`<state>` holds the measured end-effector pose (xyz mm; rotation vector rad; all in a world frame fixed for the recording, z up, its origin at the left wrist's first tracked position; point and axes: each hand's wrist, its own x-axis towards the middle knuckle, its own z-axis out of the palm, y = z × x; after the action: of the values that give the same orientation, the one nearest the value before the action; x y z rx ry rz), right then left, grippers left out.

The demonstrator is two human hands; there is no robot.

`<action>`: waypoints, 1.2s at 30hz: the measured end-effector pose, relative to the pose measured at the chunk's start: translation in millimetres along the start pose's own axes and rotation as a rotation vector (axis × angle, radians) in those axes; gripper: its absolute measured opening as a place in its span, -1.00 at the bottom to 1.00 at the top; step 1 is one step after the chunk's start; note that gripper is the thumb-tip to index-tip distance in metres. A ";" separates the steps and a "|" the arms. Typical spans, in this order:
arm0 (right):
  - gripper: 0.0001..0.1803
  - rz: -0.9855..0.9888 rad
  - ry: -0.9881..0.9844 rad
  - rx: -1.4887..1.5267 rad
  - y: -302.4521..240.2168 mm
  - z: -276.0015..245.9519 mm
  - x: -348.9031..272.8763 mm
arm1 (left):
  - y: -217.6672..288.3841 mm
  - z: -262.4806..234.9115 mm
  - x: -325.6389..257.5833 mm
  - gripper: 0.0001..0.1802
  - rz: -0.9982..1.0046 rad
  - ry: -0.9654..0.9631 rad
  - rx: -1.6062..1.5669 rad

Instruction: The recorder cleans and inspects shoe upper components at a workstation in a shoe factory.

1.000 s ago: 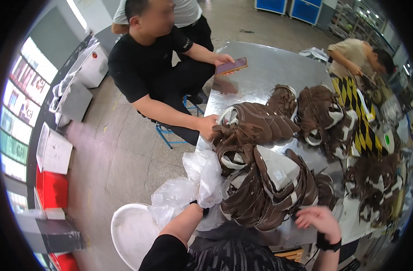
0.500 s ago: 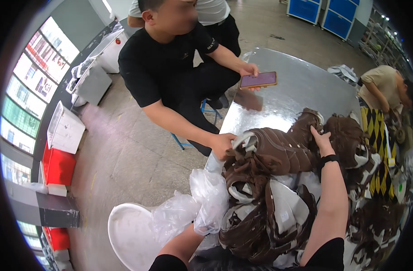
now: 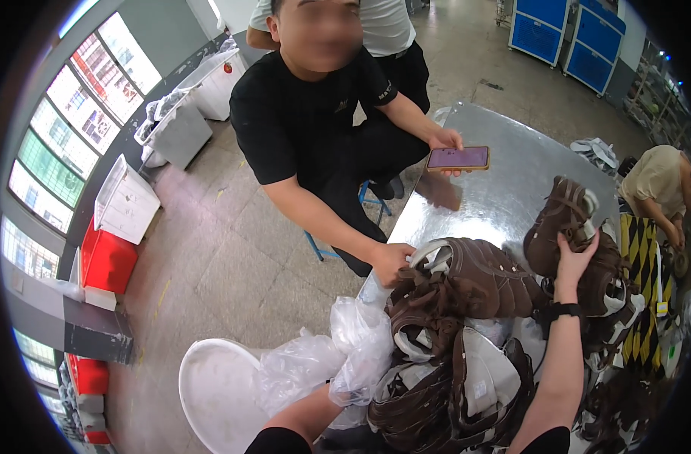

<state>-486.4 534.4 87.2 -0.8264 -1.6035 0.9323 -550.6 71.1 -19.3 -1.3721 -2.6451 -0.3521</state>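
Clamped on a brown upper point(image 3: 548, 229): right hand point(image 3: 574, 266); left hand's grip hidden.
Likely light, soft; pinch the collar point(image 3: 591, 201).

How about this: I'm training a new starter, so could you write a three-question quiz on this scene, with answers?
1. What is the camera wearer's right hand gripping?
A. a red plastic bin
B. a brown, laced shoe upper with pale lining
C. a yellow-and-black striped sheet

2. True or false: crumpled clear plastic lies left of the stacked brown shoe uppers.

3. What does the black-shirted co-worker hold above the shiny silver metal table?

Key:
1. B
2. True
3. A flat, rectangular phone with a purple-tinted screen
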 end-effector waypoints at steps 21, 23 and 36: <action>-0.24 -0.116 -1.146 -0.350 -146.3 -76.3 -135.8 | 17.9 -8.7 -29.5 -0.64 0.026 -0.162 -0.144; -0.25 -0.081 -1.050 -0.372 -152.2 -91.8 -138.7 | 15.7 0.7 -36.3 -0.57 -0.003 -0.308 -0.157; -0.38 0.346 -0.639 -0.683 -126.0 -236.2 -265.5 | 23.5 -47.2 -7.8 -0.72 0.091 -0.097 -0.075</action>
<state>-207.8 281.9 115.8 -1.4002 -2.4568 0.9465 -526.0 65.2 27.7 -1.5644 -2.6597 -0.3867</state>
